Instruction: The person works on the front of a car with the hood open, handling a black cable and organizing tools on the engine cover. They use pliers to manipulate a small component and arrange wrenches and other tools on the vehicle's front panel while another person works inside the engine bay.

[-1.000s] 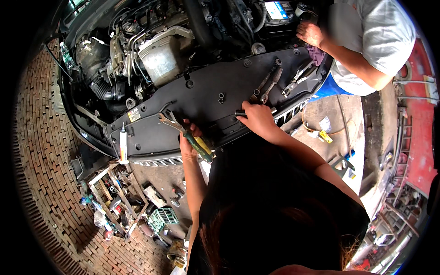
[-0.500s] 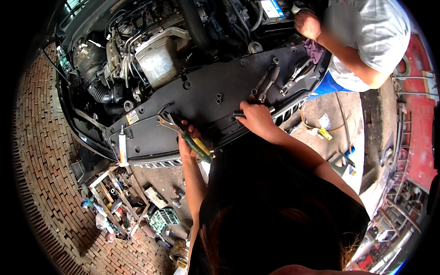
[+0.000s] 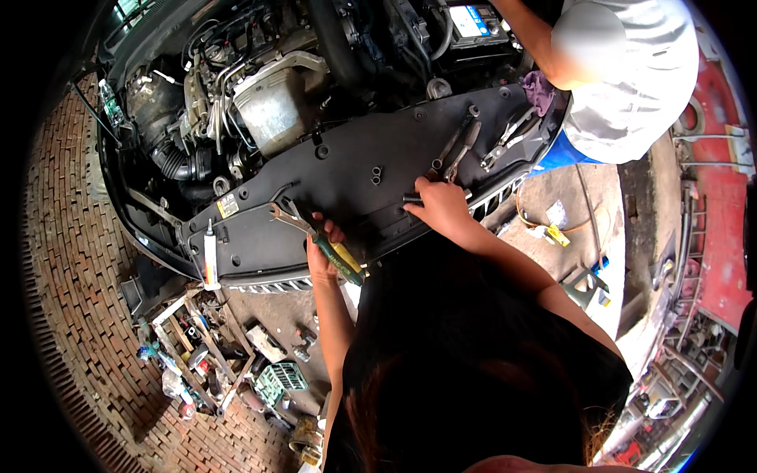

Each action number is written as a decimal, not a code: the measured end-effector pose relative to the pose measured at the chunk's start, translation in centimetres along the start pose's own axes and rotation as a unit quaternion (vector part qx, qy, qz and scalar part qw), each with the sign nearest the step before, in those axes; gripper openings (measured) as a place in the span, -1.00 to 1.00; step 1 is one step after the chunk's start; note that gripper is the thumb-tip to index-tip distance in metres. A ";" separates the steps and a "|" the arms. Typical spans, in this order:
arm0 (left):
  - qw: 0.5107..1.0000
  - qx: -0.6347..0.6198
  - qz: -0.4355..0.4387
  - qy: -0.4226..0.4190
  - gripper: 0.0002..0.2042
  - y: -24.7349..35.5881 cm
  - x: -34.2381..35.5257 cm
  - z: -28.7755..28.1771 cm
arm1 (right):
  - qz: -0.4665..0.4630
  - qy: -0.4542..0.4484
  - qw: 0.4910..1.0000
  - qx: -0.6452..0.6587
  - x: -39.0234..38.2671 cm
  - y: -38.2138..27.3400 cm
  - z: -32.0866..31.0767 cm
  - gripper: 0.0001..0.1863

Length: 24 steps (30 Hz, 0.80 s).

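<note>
My left hand (image 3: 322,256) is closed around a screwdriver with a green and yellow handle (image 3: 344,260) and an open-ended wrench (image 3: 289,218), whose jaw points away to the left. They are held over the near edge of a black plastic cover (image 3: 315,185). Further right, my right hand (image 3: 443,206) is closed on a dark rod-like tool (image 3: 411,197) lying on that cover; its black end sticks out left of the fingers, and its kind is hidden. Just beyond this hand lie a ratchet (image 3: 462,151) and a wrench (image 3: 448,148). Two small sockets (image 3: 377,175) stand between my hands, farther off.
Pliers (image 3: 509,142) and a purple rag (image 3: 538,92) lie at the cover's right end. A white tube (image 3: 210,258) leans at its left. The engine (image 3: 272,106) and battery (image 3: 475,27) are beyond. A co-worker (image 3: 631,87) stands at the right; a cluttered tool crate (image 3: 197,347) sits lower left.
The co-worker's arm has reached farther over the engine bay, and that hand has left the view at the top. My hands have barely moved, keeping their holds.
</note>
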<state>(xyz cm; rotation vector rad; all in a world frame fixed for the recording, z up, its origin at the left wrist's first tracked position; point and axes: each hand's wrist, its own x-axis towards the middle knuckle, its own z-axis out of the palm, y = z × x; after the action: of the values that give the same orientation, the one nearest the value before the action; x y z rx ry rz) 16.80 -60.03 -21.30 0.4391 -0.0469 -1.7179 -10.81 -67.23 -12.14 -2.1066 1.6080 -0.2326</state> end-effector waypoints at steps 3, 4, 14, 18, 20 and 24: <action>1.000 0.002 0.006 -0.003 -0.74 -0.1 -0.2 0.4 | -0.004 -0.017 1.000 -0.002 0.1 0.0 -0.1 -0.61; 1.000 0.016 0.010 0.008 -0.75 -0.1 -0.1 0.4 | -0.006 -0.020 1.000 0.000 0.2 0.0 -0.2 -0.61; 0.999 0.044 0.014 0.026 -0.73 -0.2 -0.2 0.3 | -0.019 0.003 0.999 0.051 -0.3 0.2 -0.9 -0.67; 1.000 0.001 0.000 0.020 -0.75 -0.1 -0.3 0.0 | -0.002 0.053 0.992 0.118 -0.7 1.1 -2.7 -0.61; 1.000 -0.001 0.001 0.011 -0.76 0.0 -0.2 -0.1 | 0.046 0.113 0.987 0.105 -1.0 2.6 -3.6 -0.61; 1.000 0.011 0.005 0.021 -0.76 0.0 -0.1 0.3 | 0.177 0.153 0.963 0.132 -1.3 7.7 -6.3 -0.65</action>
<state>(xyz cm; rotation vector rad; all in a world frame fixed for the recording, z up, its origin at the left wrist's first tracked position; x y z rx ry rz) 16.69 -60.02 -21.01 0.4903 -0.0383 -1.6986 -20.40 -69.23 -9.99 -1.6078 1.9735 -0.6368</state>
